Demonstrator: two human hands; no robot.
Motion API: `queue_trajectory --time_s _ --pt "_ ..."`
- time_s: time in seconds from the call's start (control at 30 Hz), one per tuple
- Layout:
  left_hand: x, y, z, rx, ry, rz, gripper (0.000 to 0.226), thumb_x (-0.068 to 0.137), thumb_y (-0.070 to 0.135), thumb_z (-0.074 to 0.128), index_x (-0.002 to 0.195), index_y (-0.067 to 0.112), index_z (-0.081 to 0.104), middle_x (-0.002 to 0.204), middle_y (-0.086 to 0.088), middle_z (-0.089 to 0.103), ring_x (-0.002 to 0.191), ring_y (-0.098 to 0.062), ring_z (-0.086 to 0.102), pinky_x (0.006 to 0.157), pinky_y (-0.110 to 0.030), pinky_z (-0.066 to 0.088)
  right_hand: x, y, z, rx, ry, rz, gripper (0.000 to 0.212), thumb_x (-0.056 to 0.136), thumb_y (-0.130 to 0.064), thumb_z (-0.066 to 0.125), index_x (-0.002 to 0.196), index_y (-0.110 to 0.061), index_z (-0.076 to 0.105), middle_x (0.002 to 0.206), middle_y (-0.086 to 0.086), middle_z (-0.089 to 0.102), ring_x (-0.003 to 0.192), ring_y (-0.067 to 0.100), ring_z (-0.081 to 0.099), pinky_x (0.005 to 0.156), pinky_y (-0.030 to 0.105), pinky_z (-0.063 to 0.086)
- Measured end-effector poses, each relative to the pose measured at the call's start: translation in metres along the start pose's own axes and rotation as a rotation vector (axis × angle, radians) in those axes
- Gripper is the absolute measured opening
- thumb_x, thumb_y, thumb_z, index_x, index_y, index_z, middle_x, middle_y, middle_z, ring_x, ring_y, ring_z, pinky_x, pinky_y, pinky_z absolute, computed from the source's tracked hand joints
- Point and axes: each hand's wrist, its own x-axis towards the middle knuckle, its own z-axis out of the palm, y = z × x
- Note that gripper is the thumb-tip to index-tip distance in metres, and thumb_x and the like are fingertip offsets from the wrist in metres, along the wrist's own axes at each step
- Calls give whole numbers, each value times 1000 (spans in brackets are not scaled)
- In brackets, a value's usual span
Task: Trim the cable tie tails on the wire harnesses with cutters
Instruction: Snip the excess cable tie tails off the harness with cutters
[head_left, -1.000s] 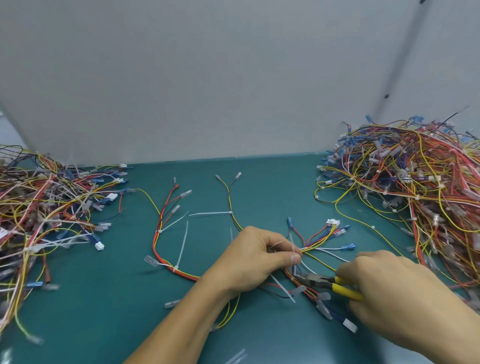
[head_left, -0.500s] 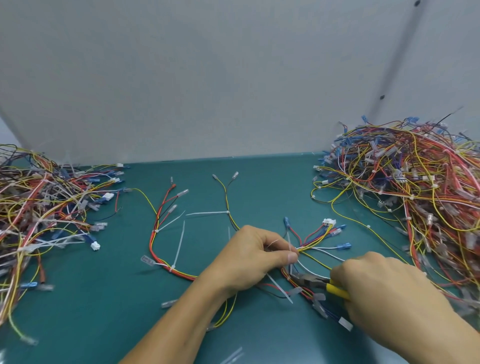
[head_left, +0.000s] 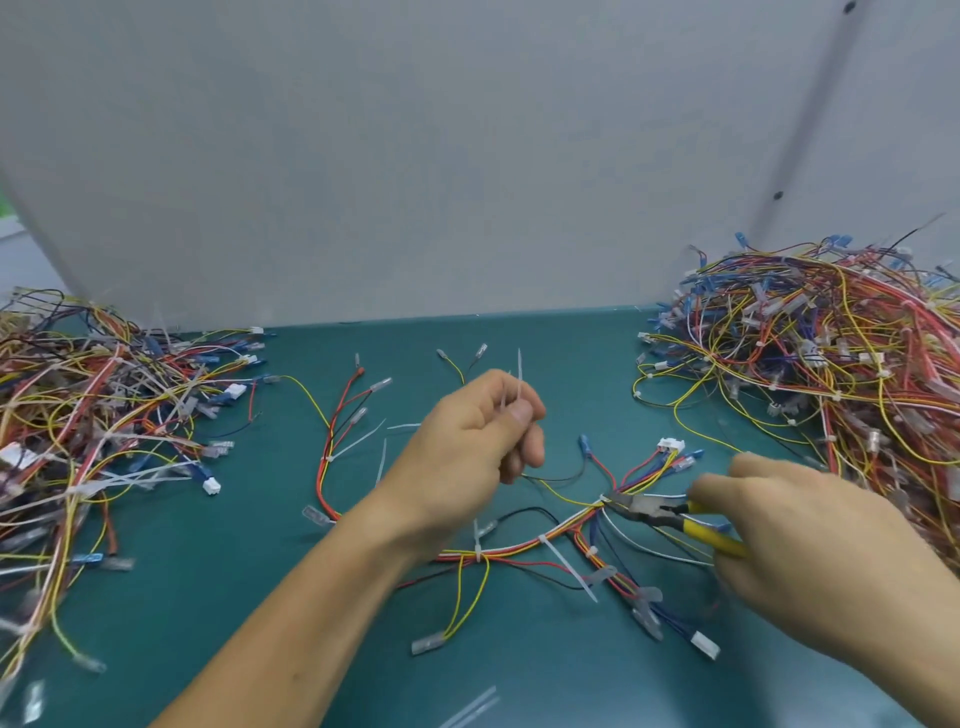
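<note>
While the right hand (head_left: 815, 551) gripped the cutters (head_left: 652, 508), the left hand (head_left: 467, 447) pinched a white cable tie tail (head_left: 519, 371).

The left hand hung above the teal table (head_left: 208, 597), thumb and curled fingers closed on the tail, which stood up from them. The right hand's fingers wrapped the yellow handles, and the cutter nose met the wire harness (head_left: 519, 548) where its wires branched on the table. A long untrimmed tail (head_left: 569, 566) stuck out nearby. Tangled harness piles lay at far left (head_left: 78, 415) and far right (head_left: 831, 364).
</note>
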Motion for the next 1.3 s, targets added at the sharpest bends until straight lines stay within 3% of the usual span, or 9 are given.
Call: queue_trajectory --time_s 0.1,0.17,0.3,0.4,0.5,0.73,0.9,1.03,1.3 --pt "-6 -5 -6 162 -31 -24 20 100 7 38 88 16 52 55 9 50 56 -8 45 59 -15 41 10 -1 -3 -37 73 -146 30 85 -37 42 113 -31 50 101 -9 47 102 19 52 76 30 38" --pt "-12 -14 -8 284 -36 -25 16 93 13 43 85 22 52 55 8 49 59 -10 46 62 -22 41 21 -4 -3 -2 135 -240 24 82 -29 49 104 -29 57 94 -5 50 92 23 53 74 33 41" --pt "-24 -30 -10 515 -147 54 21 78 8 57 86 28 54 56 10 34 54 -8 34 55 -19 32 37 -8 8 2 113 -310 21 86 -24 44 104 -28 55 95 -4 47 93 23 49 73 33 32" --pt "-26 -36 -7 616 -208 82 31 76 17 75 90 34 53 55 9 30 53 -8 32 53 -15 30 39 -9 19 20 155 -335 17 69 -16 67 84 -25 62 81 -3 52 74 24 53 62 33 39" --pt "-23 -40 -5 630 -168 97 31 72 28 81 90 31 57 55 8 31 53 -9 33 52 -16 29 38 -7 30 47 226 -318 25 52 -9 77 70 -21 64 67 -1 51 57 25 51 48 36 43" --pt "-23 -49 4 690 -46 228 8 83 28 69 82 22 64 47 7 34 51 -10 35 52 -14 28 36 -7 34 80 237 -354 26 51 -10 76 71 -23 67 68 -2 54 59 24 54 49 33 42" --pt "-17 -52 -3 517 -38 22 24 90 26 61 68 18 56 48 8 29 50 -10 24 49 -22 23 35 -5 33 105 201 -363 23 58 -12 74 78 -24 68 72 -3 56 64 24 55 53 32 41" --pt "-14 -54 -8 460 -77 -48 25 91 30 61 72 15 57 56 1 34 55 -13 29 55 -30 25 35 -7 33 111 146 -352 15 73 -20 69 86 -27 68 79 -4 56 73 23 56 60 32 43" --pt "-14 -55 -9 438 -98 -57 24 91 30 60 74 14 57 58 -1 36 56 -14 30 56 -30 26 36 -11 34 133 200 -367 19 62 -13 77 74 -23 66 70 -4 54 61 23 54 51 31 43"
